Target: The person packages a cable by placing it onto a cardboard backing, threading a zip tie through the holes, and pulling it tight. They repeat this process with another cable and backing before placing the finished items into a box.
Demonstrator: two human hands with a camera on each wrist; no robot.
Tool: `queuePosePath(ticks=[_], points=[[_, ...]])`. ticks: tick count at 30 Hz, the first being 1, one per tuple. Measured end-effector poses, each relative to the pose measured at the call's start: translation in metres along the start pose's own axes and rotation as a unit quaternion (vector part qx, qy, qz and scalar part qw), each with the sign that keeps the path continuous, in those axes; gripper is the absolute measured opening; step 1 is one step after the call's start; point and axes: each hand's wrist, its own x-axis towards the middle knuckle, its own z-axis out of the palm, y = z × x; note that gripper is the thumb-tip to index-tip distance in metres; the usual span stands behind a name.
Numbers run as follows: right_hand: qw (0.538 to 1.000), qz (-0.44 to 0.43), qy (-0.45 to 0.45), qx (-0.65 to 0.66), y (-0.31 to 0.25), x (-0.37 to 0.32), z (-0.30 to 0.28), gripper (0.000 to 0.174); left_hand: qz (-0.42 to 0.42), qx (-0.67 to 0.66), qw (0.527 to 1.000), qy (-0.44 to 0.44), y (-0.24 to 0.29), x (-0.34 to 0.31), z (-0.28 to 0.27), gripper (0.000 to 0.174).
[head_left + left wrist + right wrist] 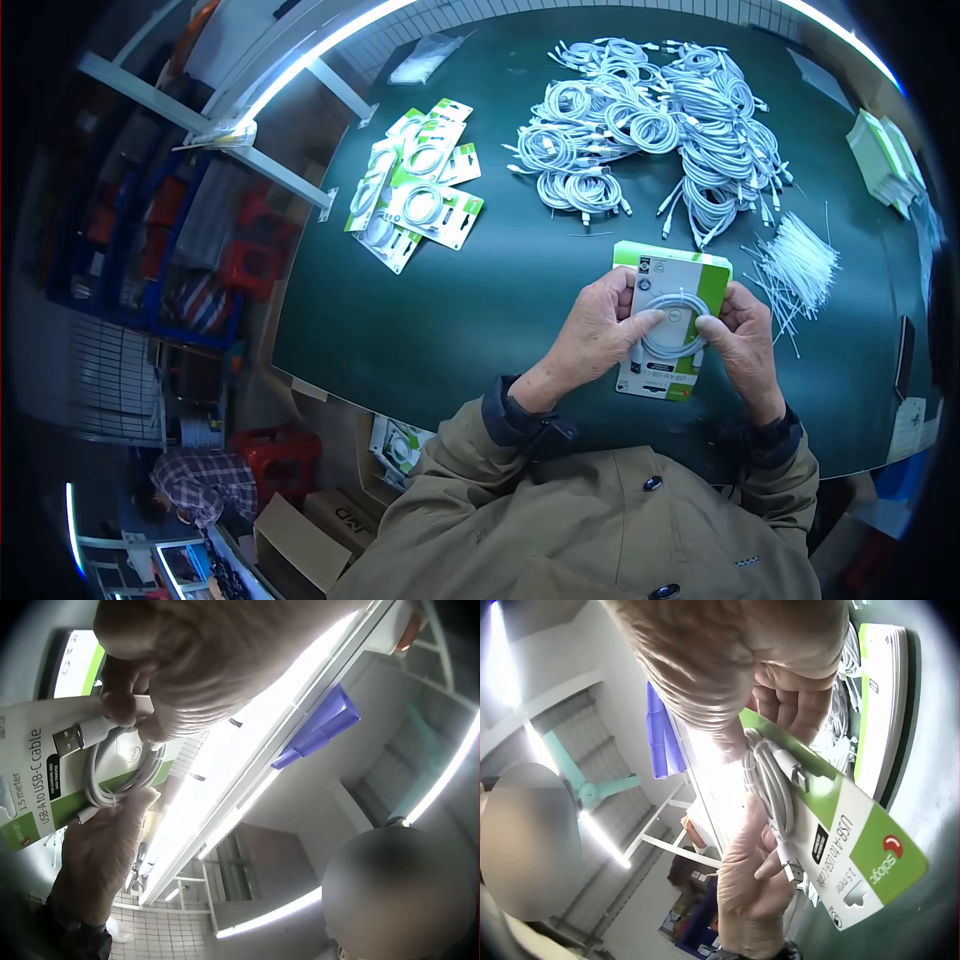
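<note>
Green-and-white cardboard up front. Head view: gripping the backing card (668, 300) by its two long edges, left hand (592, 335) on the left edge and right hand (745, 345) on the right. Curling fingers round behind, pressing both thumbs in on the white cable coil (676, 325) at mid-card. Holding it just over the dark green table (470, 300), close to the body, long axis running away from the chest, so favouring neither hand (cable coil sitting dead between the two thumbs). Partly hiding a card stack (672, 254) underneath. Leaving untouched: loose cable heap (650, 130) at the far side, packed cards (415, 190) off left, white ties (795, 268) just right of the right hand.

Left wrist view: pinching the cable coil (124, 769) against the backing card (30, 761) with the left hand (195, 660), USB plug (71, 739) poking out toward the print. Clamping from the opposite edge with the right hand (105, 847).

Right wrist view: clamping the backing card (855, 855) between right hand (727, 667) above and left hand (754, 892) below, trapping the cable coil (769, 776) under both thumbs. Tilting the backing card up off the table, with the card stack (885, 697) flat just beyond.
</note>
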Motion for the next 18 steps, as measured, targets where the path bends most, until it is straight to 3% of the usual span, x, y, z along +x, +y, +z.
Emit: queuePosePath(ticks=[4,7,8,11,14,18], points=[[0.999,-0.004,0.032,0.010,-0.001,0.001,0.006,0.034,0.004,-0.017,0.998,0.067,0.019,-0.008,-0.028,0.031],[0.997,0.027,0.055,-0.043,-0.002,0.002,0.001,0.030,0.055,0.029,0.977,0.203,0.032,-0.006,-0.080,0.033],[0.997,0.030,0.062,-0.047,-0.002,0.002,0.001,0.026,0.078,-0.010,0.956,0.282,0.043,-0.005,-0.096,0.036],[0.996,0.049,0.051,-0.057,-0.002,0.003,0.000,0.025,0.175,-0.127,0.924,0.314,0.043,-0.003,-0.219,0.046],[0.997,0.044,0.039,-0.054,0.001,0.003,0.001,0.021,0.095,-0.102,0.889,0.435,0.046,0.001,-0.227,0.052],[0.996,0.041,0.028,-0.073,0.005,0.004,0.001,0.018,0.040,0.032,0.922,0.385,-0.012,-0.003,-0.222,0.055]])
